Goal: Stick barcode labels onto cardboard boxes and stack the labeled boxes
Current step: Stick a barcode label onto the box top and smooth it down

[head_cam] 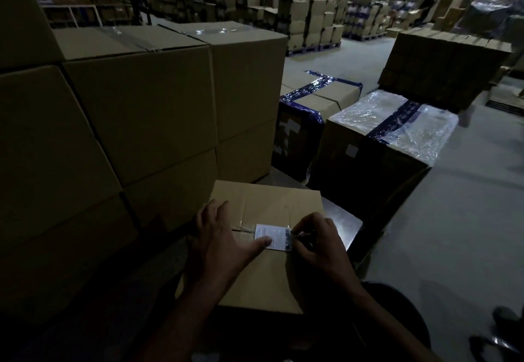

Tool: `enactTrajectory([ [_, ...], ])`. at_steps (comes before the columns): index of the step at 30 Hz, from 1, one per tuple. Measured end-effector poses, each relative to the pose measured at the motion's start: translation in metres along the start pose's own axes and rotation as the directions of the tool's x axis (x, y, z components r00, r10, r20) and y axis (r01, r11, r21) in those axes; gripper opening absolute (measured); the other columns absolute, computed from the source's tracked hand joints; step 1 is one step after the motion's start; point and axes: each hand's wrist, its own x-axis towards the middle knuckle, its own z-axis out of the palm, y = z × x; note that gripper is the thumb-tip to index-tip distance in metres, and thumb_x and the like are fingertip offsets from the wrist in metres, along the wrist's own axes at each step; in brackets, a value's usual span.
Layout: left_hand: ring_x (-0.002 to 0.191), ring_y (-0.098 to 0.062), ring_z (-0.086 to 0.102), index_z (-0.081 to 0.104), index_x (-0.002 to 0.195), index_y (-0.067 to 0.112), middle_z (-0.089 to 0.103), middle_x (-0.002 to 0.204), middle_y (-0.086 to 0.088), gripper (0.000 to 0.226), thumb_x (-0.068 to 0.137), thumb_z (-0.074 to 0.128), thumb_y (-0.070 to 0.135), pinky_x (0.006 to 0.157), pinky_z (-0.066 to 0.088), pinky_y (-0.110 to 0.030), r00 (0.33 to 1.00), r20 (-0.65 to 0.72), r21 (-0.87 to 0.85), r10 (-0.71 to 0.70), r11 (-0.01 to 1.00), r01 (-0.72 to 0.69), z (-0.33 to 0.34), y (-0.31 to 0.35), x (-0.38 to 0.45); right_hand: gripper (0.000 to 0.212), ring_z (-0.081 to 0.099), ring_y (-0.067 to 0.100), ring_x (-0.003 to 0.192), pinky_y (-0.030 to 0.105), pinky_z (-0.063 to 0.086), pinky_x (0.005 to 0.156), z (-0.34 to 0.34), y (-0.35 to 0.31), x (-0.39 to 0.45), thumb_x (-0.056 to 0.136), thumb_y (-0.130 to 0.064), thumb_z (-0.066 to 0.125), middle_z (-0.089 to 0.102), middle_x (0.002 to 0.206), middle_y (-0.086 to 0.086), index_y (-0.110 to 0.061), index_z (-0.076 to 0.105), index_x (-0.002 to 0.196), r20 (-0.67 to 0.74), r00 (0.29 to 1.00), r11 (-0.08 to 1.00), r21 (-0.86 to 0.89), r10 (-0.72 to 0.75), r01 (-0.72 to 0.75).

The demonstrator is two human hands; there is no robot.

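Down at six o'clock, a cardboard box lies flat-topped before the person, and a white barcode label sits on its top near the middle seam. The left hand lies spread and relaxed on the cardboard, its thumb pressing the label's lower left edge. The right hand has its fingers curled, pinching at the label's right edge where the barcode stripe shows; whether it holds a backing strip there I cannot tell in this dim light. At nine to eleven o'clock a wall of stacked boxes rises close, its near faces almost meeting the working box's left edge. At one o'clock stand a box bound in blue tape and a plastic-wrapped box, the latter's dark side just beyond the working box's far right corner. Open grey floor stretches away at three o'clock, and a lane runs off at twelve toward pallets of cartons.
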Motion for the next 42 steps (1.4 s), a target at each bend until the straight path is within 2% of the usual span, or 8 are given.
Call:
enactTrajectory([
  [5, 0.151, -0.023, 0.011, 0.022, 0.155, 0.028, 0.003, 0.166, 0.0, 0.109, 0.069, 0.062, 0.082, 0.117, 0.022, -0.045, 0.998, 0.046, -0.039, -0.031, 0.999, 0.032, -0.002, -0.009, 0.0, 0.027, 0.048, 0.012, 0.077, 0.022, 0.034, 0.062, 0.008, -0.01, -0.028, 0.073, -0.019, 0.078, 0.046, 0.078, -0.017, -0.023, 0.054, 0.085, -0.187, 0.978, 0.95, -0.312, -0.096, 0.034],
  [12, 0.139, -0.027, 0.038, 0.023, 0.155, 0.027, 0.029, 0.155, -0.004, 0.097, 0.077, 0.069, 0.064, 0.108, 0.035, -0.04, 0.994, 0.041, -0.169, -0.097, 0.98, 0.102, -0.004, -0.03, -0.01, 0.029, 0.054, 0.013, 0.092, 0.024, 0.036, 0.074, 0.021, -0.01, -0.041, 0.077, -0.028, 0.075, 0.063, 0.099, -0.011, -0.027, 0.055, 0.097, -0.127, 0.977, 0.913, -0.394, -0.17, 0.107],
  [16, 0.134, -0.032, 0.037, 0.014, 0.156, 0.029, 0.027, 0.148, -0.009, 0.11, 0.071, 0.075, 0.065, 0.108, 0.036, -0.043, 0.986, 0.023, -0.17, -0.163, 0.972, 0.165, -0.006, -0.035, -0.025, 0.011, 0.047, 0.002, 0.086, 0.012, 0.032, 0.069, 0.003, 0.0, -0.015, 0.086, -0.037, 0.057, 0.058, 0.092, -0.016, -0.029, 0.053, 0.09, -0.025, 0.97, 0.909, -0.356, -0.242, 0.218],
  [19, 0.13, -0.033, 0.039, 0.015, 0.154, 0.03, 0.029, 0.141, -0.009, 0.12, 0.06, 0.075, 0.073, 0.104, 0.039, -0.044, 0.988, 0.027, -0.168, -0.151, 0.974, 0.154, -0.008, -0.043, -0.037, 0.027, 0.05, 0.002, 0.084, 0.017, 0.039, 0.064, -0.014, 0.01, 0.009, 0.088, -0.046, 0.044, 0.058, 0.094, -0.015, -0.025, 0.059, 0.097, 0.046, 0.958, 0.912, -0.297, -0.282, 0.282],
  [24, 0.128, -0.029, 0.037, 0.022, 0.149, 0.031, 0.024, 0.137, -0.001, 0.127, 0.043, 0.063, 0.088, 0.102, 0.042, -0.05, 0.997, -0.026, -0.125, -0.07, 0.99, 0.066, -0.011, -0.042, -0.032, 0.015, 0.049, 0.002, 0.089, 0.007, 0.032, 0.071, -0.005, 0.02, 0.027, 0.087, -0.033, 0.066, 0.05, 0.093, -0.027, -0.026, 0.062, 0.1, 0.065, 0.972, 0.941, -0.245, -0.226, 0.235],
  [27, 0.14, -0.025, 0.021, 0.021, 0.151, 0.029, 0.013, 0.155, 0.003, 0.119, 0.056, 0.073, 0.078, 0.11, 0.036, -0.051, 0.998, -0.055, -0.101, 0.011, 0.995, -0.016, -0.012, -0.029, -0.015, 0.019, 0.047, 0.005, 0.092, 0.021, 0.036, 0.077, 0.011, 0.004, 0.012, 0.082, -0.024, 0.074, 0.059, 0.093, -0.017, -0.024, 0.063, 0.098, -0.095, 0.988, 0.972, -0.212, -0.121, 0.099],
  [33, 0.152, -0.021, -0.001, 0.015, 0.155, 0.028, 0.006, 0.165, 0.002, 0.117, 0.065, 0.057, 0.088, 0.122, 0.007, -0.053, 0.998, 0.005, 0.037, 0.055, 0.998, -0.055, 0.002, -0.009, 0.015, 0.028, 0.047, 0.005, 0.093, 0.016, 0.036, 0.075, 0.014, -0.01, 0.003, 0.08, -0.02, 0.075, 0.042, 0.093, -0.02, -0.022, 0.06, 0.104, -0.074, 0.996, 0.983, -0.181, -0.039, 0.025],
  [42, 0.152, -0.018, 0.0, 0.03, 0.151, 0.03, 0.017, 0.164, 0.003, 0.112, 0.061, 0.056, 0.091, 0.122, 0.005, -0.054, 0.998, -0.037, 0.054, 0.057, 0.997, -0.055, 0.006, -0.012, 0.015, 0.023, 0.054, 0.002, 0.093, 0.016, 0.047, 0.073, 0.011, -0.002, 0.006, 0.082, -0.012, 0.071, 0.058, 0.098, -0.009, -0.021, 0.055, 0.096, -0.044, 0.999, 0.999, -0.022, -0.027, 0.026],
])
